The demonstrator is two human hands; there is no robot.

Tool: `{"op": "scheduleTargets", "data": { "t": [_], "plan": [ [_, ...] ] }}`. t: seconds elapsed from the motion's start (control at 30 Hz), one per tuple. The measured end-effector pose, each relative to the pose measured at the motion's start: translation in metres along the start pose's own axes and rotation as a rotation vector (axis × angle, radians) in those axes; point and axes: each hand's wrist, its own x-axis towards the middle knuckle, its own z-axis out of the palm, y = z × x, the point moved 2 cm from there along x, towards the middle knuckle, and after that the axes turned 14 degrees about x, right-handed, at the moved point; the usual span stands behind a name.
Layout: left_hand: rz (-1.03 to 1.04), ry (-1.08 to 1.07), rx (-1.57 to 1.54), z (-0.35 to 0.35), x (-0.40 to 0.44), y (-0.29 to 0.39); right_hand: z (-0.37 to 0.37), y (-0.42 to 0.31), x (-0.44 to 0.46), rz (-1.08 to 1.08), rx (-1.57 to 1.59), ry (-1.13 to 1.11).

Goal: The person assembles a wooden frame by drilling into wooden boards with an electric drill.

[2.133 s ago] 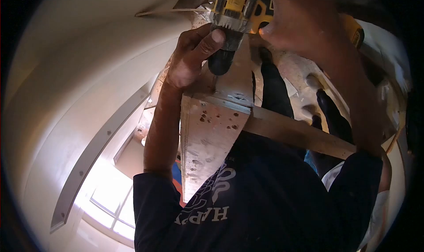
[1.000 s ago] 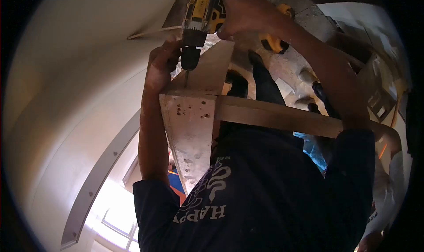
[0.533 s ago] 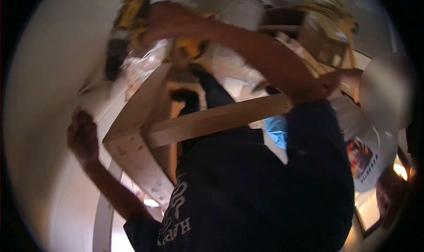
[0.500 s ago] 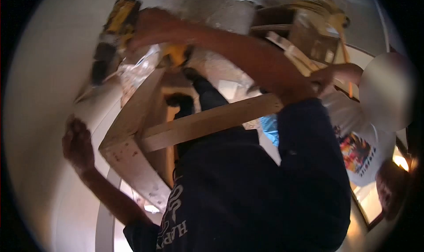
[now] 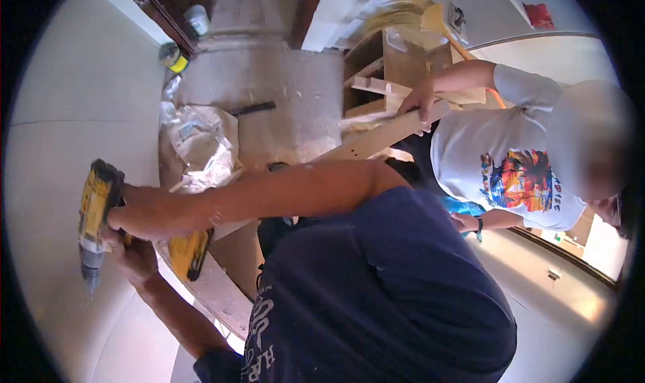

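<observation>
A yellow-and-black cordless drill (image 5: 95,211) is in my right hand (image 5: 144,211), its chuck tilted down at the far left. The yellow battery (image 5: 188,254) shows below my right forearm. Close under the right hand, my left hand (image 5: 136,259) sits beside the drill with its fingers curled; what they hold, if anything, is hidden. Partly behind my arm runs a wooden beam (image 5: 373,136). A co-worker's hand (image 5: 420,104) grips its far end. Nearer my body, a wooden piece (image 5: 218,285) lies below the battery.
A crumpled plastic sheet (image 5: 201,138) and a dark strip (image 5: 254,108) lie on the dusty floor. Wooden boxes (image 5: 366,67) stand beyond the co-worker's arm. A yellow-banded bucket (image 5: 173,59) and a white container (image 5: 197,19) are near the doorway. The pale wall (image 5: 60,114) rises on the left.
My right hand has come down and left with the drill, close to my left hand. The left hand has moved slightly down and right. The view has shifted, showing more floor and the co-worker.
</observation>
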Motion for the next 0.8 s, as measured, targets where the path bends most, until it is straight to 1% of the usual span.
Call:
{"op": "scheduleTargets", "data": {
  "t": [0.07,0.1,0.17,0.2,0.27,0.3,0.33,0.4,0.43,0.47,0.53,0.6,0.63,0.67,0.7,0.77,0.8],
  "plan": [
    [-0.005,0.033,-0.048,-0.007,-0.016,0.002,0.012,0.015,-0.002,-0.017,-0.040,-0.135],
    [0.020,-0.056,-0.105,-0.011,-0.022,0.005,0.010,0.026,-0.004,-0.021,-0.060,-0.200],
    [-0.004,-0.118,-0.163,0.026,-0.052,0.028,-0.009,0.044,-0.016,-0.071,0.169,-0.216],
    [0.106,-0.218,-0.086,0.004,-0.050,0.022,-0.020,0.055,-0.020,-0.092,0.282,-0.231],
    [0.178,-0.169,0.008,0.011,-0.066,0.029,-0.050,0.098,-0.001,0.131,0.607,-0.139],
    [0.217,-0.144,0.053,0.021,-0.072,0.031,-0.055,0.105,0.006,0.244,0.763,-0.093],
    [0.262,-0.092,0.033,0.042,-0.081,0.030,-0.049,0.094,-0.003,0.304,0.794,-0.062],
    [0.215,-0.350,0.009,0.062,-0.086,0.027,-0.029,0.082,-0.033,0.421,0.863,0.003],
    [0.165,-0.354,-0.093,0.057,-0.084,0.013,-0.023,0.071,-0.051,0.319,0.793,-0.132],
    [0.148,-0.418,-0.096,0.072,-0.087,0.022,-0.020,0.058,-0.070,0.218,0.713,-0.268],
    [0.117,-0.542,-0.095,0.109,-0.100,0.040,-0.018,0.046,-0.081,0.193,0.748,-0.358],
    [0.147,-0.407,0.010,0.113,-0.096,0.033,-0.025,0.055,-0.081,0.356,0.999,-0.240],
    [0.158,-0.337,0.057,0.113,-0.093,0.022,-0.032,0.052,-0.084,0.068,0.677,-0.273],
    [0.132,-0.356,0.036,0.100,-0.086,0.007,-0.038,0.050,-0.091,-0.215,0.351,-0.297],
    [0.177,-0.327,0.096,0.101,-0.085,0.004,-0.042,0.043,-0.098,-0.491,0.020,-0.311],
    [0.262,-0.262,0.222,0.103,-0.083,-0.005,-0.048,0.037,-0.096,-0.346,0.294,-0.331],
    [0.254,-0.391,0.311,0.080,-0.072,-0.024,-0.059,0.053,-0.082,-0.400,0.229,-0.303]
  ]
}}
